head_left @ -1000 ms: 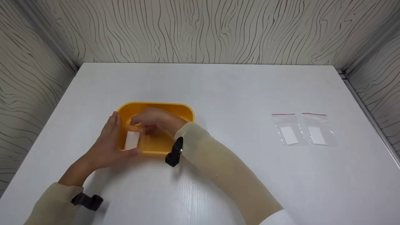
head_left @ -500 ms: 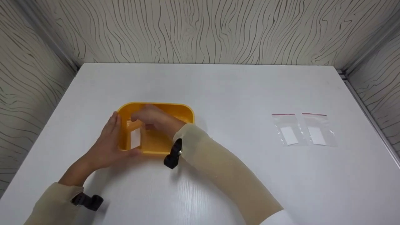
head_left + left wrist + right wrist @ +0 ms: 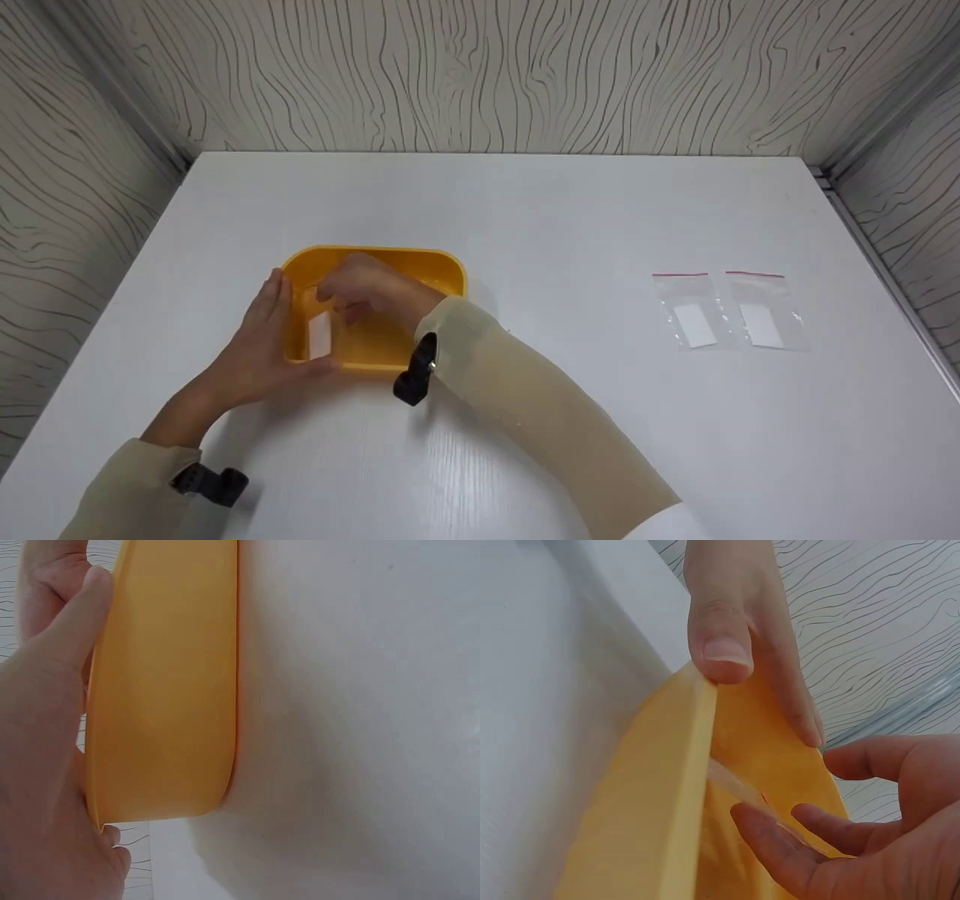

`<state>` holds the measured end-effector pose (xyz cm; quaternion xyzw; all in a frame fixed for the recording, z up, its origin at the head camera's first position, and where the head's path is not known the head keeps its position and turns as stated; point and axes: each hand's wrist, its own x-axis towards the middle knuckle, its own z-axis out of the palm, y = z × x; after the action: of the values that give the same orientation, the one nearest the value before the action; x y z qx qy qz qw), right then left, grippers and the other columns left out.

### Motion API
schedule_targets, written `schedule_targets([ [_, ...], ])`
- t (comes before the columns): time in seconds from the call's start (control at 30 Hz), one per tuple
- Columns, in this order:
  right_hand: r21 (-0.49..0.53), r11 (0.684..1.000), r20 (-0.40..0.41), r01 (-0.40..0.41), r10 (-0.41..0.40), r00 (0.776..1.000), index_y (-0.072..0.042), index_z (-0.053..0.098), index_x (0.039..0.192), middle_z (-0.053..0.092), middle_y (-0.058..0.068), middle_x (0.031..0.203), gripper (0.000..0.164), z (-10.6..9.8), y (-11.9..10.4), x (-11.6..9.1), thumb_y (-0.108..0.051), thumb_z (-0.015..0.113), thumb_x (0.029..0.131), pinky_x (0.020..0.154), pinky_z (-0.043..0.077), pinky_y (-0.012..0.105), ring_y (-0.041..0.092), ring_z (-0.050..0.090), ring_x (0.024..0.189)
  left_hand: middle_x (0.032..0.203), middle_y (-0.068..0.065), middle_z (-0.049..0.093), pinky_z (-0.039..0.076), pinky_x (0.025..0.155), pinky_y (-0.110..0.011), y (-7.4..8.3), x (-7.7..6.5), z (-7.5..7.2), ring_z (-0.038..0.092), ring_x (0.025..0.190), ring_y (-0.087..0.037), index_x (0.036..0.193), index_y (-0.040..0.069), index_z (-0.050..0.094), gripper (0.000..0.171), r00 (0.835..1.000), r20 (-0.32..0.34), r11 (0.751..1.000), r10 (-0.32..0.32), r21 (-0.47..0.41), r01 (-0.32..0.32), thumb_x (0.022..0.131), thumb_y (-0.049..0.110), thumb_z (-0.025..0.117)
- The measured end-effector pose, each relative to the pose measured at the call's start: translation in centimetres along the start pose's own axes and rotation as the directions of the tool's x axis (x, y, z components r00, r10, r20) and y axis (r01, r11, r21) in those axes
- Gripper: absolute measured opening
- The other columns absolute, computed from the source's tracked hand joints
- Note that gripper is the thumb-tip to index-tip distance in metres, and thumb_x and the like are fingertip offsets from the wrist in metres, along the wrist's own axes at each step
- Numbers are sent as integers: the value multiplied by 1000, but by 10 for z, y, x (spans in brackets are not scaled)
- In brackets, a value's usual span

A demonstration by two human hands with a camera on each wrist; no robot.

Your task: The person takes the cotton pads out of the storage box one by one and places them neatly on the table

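A yellow plastic bin stands on the white table. My left hand holds its left end, the thumb on the near rim and the fingers along the left side. Inside the bin my right hand pinches a clear zip bag with a white card in it; the bag is tilted near the left wall. In the right wrist view a red line shows on the clear bag at the right fingertips. The bin's outer wall fills much of the left wrist view. Whether more bags lie beneath is hidden.
Two clear zip bags with red seals and white cards, a left one and a right one, lie side by side at the right of the table. Patterned walls enclose the table's back and sides.
The bag with the white card has shifted and tilted inside the bin, its card turning narrower in view. My right hand has moved slightly; the left hand and bin have stayed still.
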<state>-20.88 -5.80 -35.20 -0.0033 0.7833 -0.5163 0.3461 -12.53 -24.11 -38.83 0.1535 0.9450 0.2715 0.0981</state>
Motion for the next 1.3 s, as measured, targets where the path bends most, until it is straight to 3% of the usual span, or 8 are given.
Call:
schedule_targets([
  [0.1, 17, 1000, -3, 6, -6, 1000, -4, 69, 86, 52, 4, 68, 11, 0, 0, 0, -11, 70, 95, 76, 62, 33, 19, 57, 61, 167, -24, -16, 17, 115, -71, -1, 0, 0, -4, 153, -48, 157, -6, -11, 129, 1000, -2, 1000, 7, -6, -7, 85, 57, 76],
  [0.27, 57, 998, -33, 12, -10, 999, -2, 70, 83, 58, 6, 73, 10, 2, 0, -2, -3, 68, 93, 72, 62, 34, 20, 62, 64, 167, -23, -16, 17, 115, -72, -1, 0, 1, -4, 153, -47, 158, -5, -11, 129, 1000, -5, 1000, 7, -14, -7, 85, 56, 76],
  [0.57, 35, 999, -59, -4, 6, 998, -4, 68, 75, 58, 5, 71, 19, 2, -1, -2, -4, 68, 93, 73, 62, 33, 18, 57, 65, 167, -23, -16, 17, 115, -71, 1, 0, 0, -3, 153, -47, 158, -4, -13, 131, 1000, 5, 1000, -15, -15, 15, 84, 58, 76],
  [0.67, 41, 999, -71, 4, -1, 997, -4, 70, 80, 59, 5, 72, 15, 3, -1, -1, -5, 69, 94, 71, 62, 32, 18, 58, 67, 167, -23, -16, 18, 116, -71, 2, 0, -1, -3, 153, -47, 158, -4, -13, 131, 1000, 10, 1000, -20, -10, 20, 84, 59, 76],
  [0.77, 61, 998, -84, 14, -9, 996, -2, 76, 94, 63, 3, 77, 7, 4, -1, 0, 0, 69, 93, 72, 62, 31, 18, 60, 72, 167, -23, -16, 17, 116, -71, 2, 0, -1, -4, 153, -47, 157, -5, -12, 132, 1000, 7, 1000, -16, -10, 16, 84, 59, 76],
  [0.9, 75, 997, -101, 21, -14, 995, -3, 75, 115, 67, 1, 91, 29, 5, 1, 0, 7, 68, 90, 73, 62, 31, 19, 64, 80, 167, -22, -17, 17, 116, -71, 2, 0, 0, -3, 153, -47, 157, -5, -12, 131, 1000, -1, 1000, -11, -15, 11, 84, 58, 77],
  [1.07, 57, 998, -126, 19, -12, 992, -6, 75, 117, 68, 1, 98, 32, 6, 0, 0, 9, 66, 90, 71, 61, 27, 19, 65, 82, 167, -23, -16, 19, 115, -71, 1, 1, 0, -2, 153, -47, 158, -5, -12, 131, 1000, -8, 1000, -3, -13, 3, 84, 57, 77],
  [1.3, 27, 1000, -134, 5, -1, 991, -6, 75, 117, 67, 2, 93, 32, 4, -2, 1, 9, 63, 91, 68, 60, 25, 18, 64, 72, 167, -24, -14, 18, 116, -70, 1, 2, 0, -1, 153, -47, 158, -4, -13, 132, 1000, -9, 1000, -6, -20, 6, 83, 58, 77],
])
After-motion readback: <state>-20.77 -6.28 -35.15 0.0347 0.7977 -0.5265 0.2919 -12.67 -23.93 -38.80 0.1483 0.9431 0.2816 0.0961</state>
